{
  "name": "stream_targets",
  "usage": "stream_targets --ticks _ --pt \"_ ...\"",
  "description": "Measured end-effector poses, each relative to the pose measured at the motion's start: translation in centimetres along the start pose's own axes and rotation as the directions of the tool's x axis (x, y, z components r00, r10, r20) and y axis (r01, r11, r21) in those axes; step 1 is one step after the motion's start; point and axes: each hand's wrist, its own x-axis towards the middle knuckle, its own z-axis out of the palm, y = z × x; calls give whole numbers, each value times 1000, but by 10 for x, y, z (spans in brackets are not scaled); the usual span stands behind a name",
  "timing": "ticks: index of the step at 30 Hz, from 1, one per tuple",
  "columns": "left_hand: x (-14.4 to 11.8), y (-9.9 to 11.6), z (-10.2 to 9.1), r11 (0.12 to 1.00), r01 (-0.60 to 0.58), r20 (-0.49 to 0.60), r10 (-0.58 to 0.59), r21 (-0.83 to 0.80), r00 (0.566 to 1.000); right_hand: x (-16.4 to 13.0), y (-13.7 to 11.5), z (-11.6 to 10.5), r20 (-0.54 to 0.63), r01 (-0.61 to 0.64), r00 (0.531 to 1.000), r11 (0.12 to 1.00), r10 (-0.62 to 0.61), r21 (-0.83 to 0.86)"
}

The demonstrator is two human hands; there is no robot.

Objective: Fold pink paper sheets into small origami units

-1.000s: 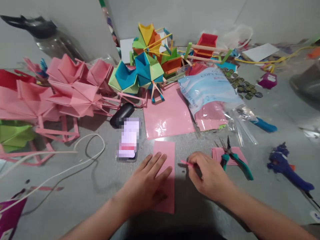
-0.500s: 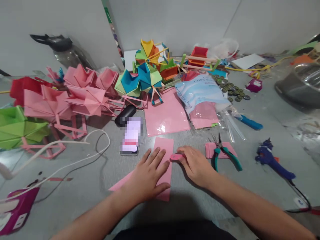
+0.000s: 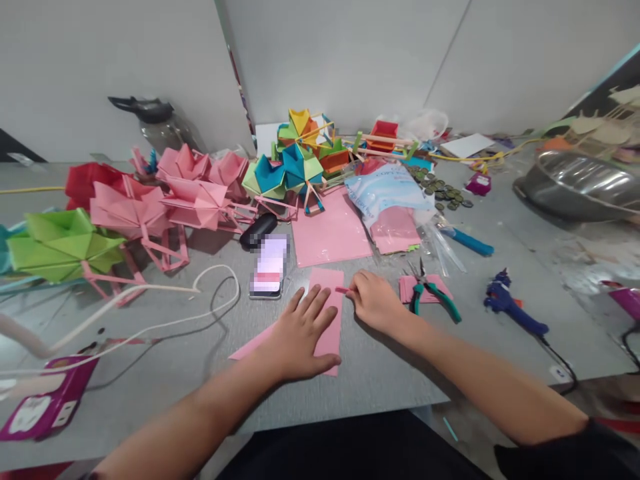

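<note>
My left hand (image 3: 305, 337) lies flat with fingers spread, pressing a long pink paper strip (image 3: 327, 279) onto the table. Another pointed pink piece of paper (image 3: 253, 344) sticks out to the left from beneath that hand and wrist. Just right of the strip, my right hand (image 3: 375, 300) is closed around a small flat pink cutter (image 3: 343, 290). The cutter's tip reaches the strip's right edge; its blade is too small to make out. To the right of this hand, green-handled pliers (image 3: 423, 287) rest on a stack of small pink papers (image 3: 443, 285).
A phone (image 3: 269, 267) and a black case (image 3: 259, 231) lie ahead of my left hand. Folded pink paper models (image 3: 130, 207) crowd the left, near a white cable (image 3: 145, 327). Pink sheets (image 3: 330, 230) lie behind; a blue glue gun (image 3: 515, 307) and a metal bowl (image 3: 575, 190) stand right.
The camera view has tilted up and shifted a little right. My right hand has turned, so the pink cutter shows narrower. My left hand stays flat on the strip.
</note>
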Motion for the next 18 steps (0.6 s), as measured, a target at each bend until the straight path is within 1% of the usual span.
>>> stream_targets --ticks 7,12,15,18 --pt "1 -1 5 1000 2 -21 -2 16 1000 25 0 -3 0 -82 997 994 82 -66" --pt "2 -2 7 1000 5 -40 -4 22 999 38 -2 -2 -24 -152 988 981 150 -123" --pt "2 -2 7 1000 7 -47 -6 27 999 44 -2 -5 -53 -198 980 968 192 -157" --pt "3 -2 7 1000 11 -51 -9 26 999 44 -1 -13 -61 -197 980 965 189 -173"
